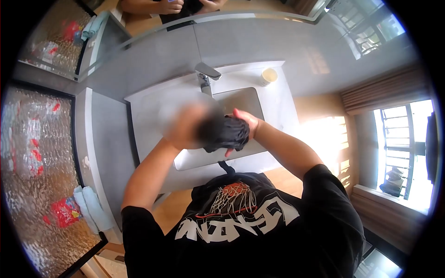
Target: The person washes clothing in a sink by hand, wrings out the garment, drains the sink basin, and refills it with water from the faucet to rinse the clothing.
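A bunched dark cloth [233, 133] is between my two hands above the sink basin [250, 99]. My right hand [246, 121] grips its right side, with the thumb on top and a fingertip showing below. On the left, my left hand [187, 125] is smeared by motion next to a blurred dark part of the cloth; its fingers cannot be made out. The chrome faucet [206, 74] stands behind the basin, just beyond my hands.
A pale yellow cup [268, 76] sits on the white counter [285, 109] at the back right corner. A mirror spans the wall ahead. To the left are a textured glass panel [41, 162] and light blue towels [92, 208]. A bright window [401, 148] is at the right.
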A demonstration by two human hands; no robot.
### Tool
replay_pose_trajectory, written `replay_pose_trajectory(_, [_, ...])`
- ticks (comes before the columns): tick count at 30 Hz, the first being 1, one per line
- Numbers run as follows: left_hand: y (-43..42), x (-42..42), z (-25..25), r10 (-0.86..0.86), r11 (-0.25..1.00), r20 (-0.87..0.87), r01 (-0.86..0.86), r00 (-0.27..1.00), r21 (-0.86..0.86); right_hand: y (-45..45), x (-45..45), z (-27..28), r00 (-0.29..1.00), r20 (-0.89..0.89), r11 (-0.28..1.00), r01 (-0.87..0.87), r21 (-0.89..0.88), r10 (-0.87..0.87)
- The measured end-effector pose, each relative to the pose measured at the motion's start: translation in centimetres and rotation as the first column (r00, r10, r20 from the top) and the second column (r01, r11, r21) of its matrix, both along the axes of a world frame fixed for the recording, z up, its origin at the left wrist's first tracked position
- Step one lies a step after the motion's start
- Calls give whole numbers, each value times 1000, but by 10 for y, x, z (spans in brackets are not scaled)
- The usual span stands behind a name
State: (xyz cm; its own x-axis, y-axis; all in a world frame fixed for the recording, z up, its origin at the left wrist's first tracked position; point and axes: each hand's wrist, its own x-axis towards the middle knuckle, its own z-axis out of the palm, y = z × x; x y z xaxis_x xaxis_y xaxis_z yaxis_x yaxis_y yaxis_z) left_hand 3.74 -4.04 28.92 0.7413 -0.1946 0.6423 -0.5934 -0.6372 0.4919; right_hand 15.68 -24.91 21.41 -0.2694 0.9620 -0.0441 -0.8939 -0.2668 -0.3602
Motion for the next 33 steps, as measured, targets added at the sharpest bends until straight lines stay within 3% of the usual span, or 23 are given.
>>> replay_pose_trajectory(2, [5,-3,-5,3,991,39,-8,999,136,5,-1,16,991,78,990,-116,77,110])
replay_pose_trajectory(4, [6,-2,-4,5,974,39,-14,999,226,7,-8,1,945,326,999,19,-28,-9])
replay_pose_trajectory(7, [13,-1,-25,-33,958,57,15,998,286,18,-9,25,738,625,964,-148,-219,255])
replay_pose_trajectory(10, [20,-7,-38,75,899,-57,-43,996,436,25,-1,40,280,898,939,-165,-303,339])
replay_pose_trajectory(11, [22,-9,-40,129,870,-193,-18,973,493,27,3,37,-15,947,941,-112,-320,320])
replay_pose_trajectory(14, [15,-5,-37,147,951,-540,32,828,309,46,1,72,-586,747,910,-37,-412,315])
replay_pose_trajectory(15, [13,0,-39,197,967,-749,1,633,255,47,2,66,-621,735,935,-12,-356,271])
replay_pose_trajectory(17, [14,2,-35,-1,999,-826,-28,564,-20,51,9,51,-697,693,973,30,-229,185])
replay_pose_trajectory(20, [7,7,-5,-110,988,-925,-60,364,-141,54,11,55,-685,718,990,36,-138,125])
replay_pose_trajectory(21, [7,5,-18,-162,974,-936,-100,312,-201,56,9,54,-672,731,991,34,-132,121])
replay_pose_trajectory(23, [9,-2,-50,-292,914,-874,-157,389,-375,56,6,54,-646,754,992,39,-121,117])
replay_pose_trajectory(26, [8,-9,-75,-357,830,-751,-179,556,-528,47,5,33,-550,831,994,11,105,-81])
replay_pose_trajectory(27, [7,-13,-78,-242,887,-654,-111,717,-449,45,6,37,-515,854,993,41,115,-77])
replay_pose_trajectory(29, [12,-17,-105,-104,951,-562,-83,821,-297,39,9,50,-442,893,985,100,138,-80])
replay_pose_trajectory(33, [7,-18,-85,155,961,-479,-245,864,-131,25,11,70,-439,898,964,237,116,0])
